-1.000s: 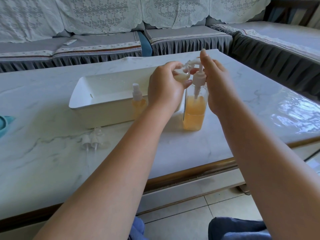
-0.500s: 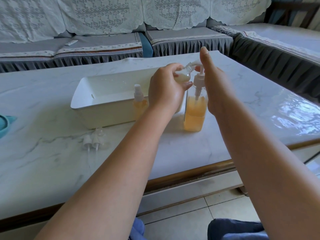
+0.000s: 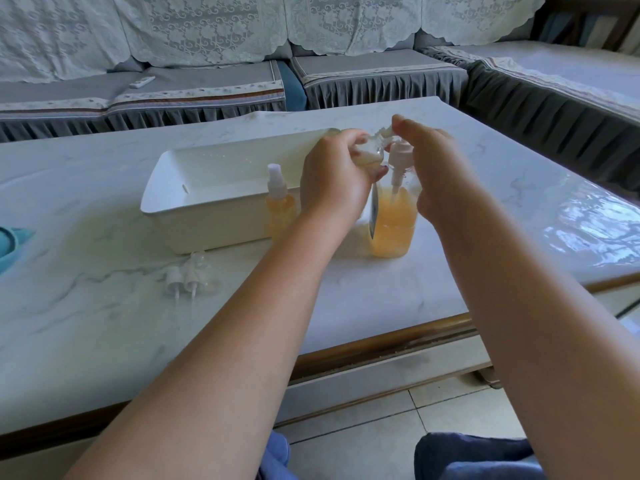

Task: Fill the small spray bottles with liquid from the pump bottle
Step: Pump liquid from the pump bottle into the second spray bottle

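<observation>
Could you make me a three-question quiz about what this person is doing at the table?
1. True or false: the left hand holds a small bottle tilted at the pump bottle spout.
2. The capped small spray bottle stands: A) inside the white tray, B) in front of it.
3. What loose parts lie on the table?

Key: 1 true. 2 B. 3 Spray caps.

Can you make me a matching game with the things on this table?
Things:
1. pump bottle
2. white tray
3. loose spray tops
4. small bottle

Places:
A. lying on the marble in front of the tray
B. held in the left hand
C. standing under the right hand
D. behind the capped spray bottle

Pairs: 1-C, 2-D, 3-A, 4-B
</observation>
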Tool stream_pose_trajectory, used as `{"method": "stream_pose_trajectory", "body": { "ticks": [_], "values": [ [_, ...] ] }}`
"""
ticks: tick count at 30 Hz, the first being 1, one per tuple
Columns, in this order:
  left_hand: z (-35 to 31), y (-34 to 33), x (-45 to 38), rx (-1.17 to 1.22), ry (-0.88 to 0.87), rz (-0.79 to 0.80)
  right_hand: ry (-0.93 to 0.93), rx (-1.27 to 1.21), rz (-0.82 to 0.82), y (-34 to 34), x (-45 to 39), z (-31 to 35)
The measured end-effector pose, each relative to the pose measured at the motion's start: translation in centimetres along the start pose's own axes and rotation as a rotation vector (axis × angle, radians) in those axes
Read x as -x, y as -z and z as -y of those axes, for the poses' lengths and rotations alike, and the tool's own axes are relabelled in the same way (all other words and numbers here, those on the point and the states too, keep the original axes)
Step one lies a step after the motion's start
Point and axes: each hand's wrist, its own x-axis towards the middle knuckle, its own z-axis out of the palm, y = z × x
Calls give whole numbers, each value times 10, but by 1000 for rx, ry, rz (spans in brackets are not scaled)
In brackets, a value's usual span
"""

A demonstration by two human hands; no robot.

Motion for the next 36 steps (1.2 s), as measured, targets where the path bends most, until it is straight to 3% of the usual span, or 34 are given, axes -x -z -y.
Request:
{"method": "stream_pose_trajectory", "body": {
  "ticks": [4,11,20,26,36],
  "values": [
    [-5,3,-2,23,-15,-27,4,48,91,3,0,0],
    [-5,4,0,13,-21,-25,-32,4,80,1,-3,0],
    [1,-2,2,-3,15,7,43,1,-62,-2,-6,-7],
    [-3,0,-1,15,-1,-25,-44,51,80,4,-3,3],
    [-6,3,-1,1,-16,-34,3,21,93,2,-3,-1]
  ]
}}
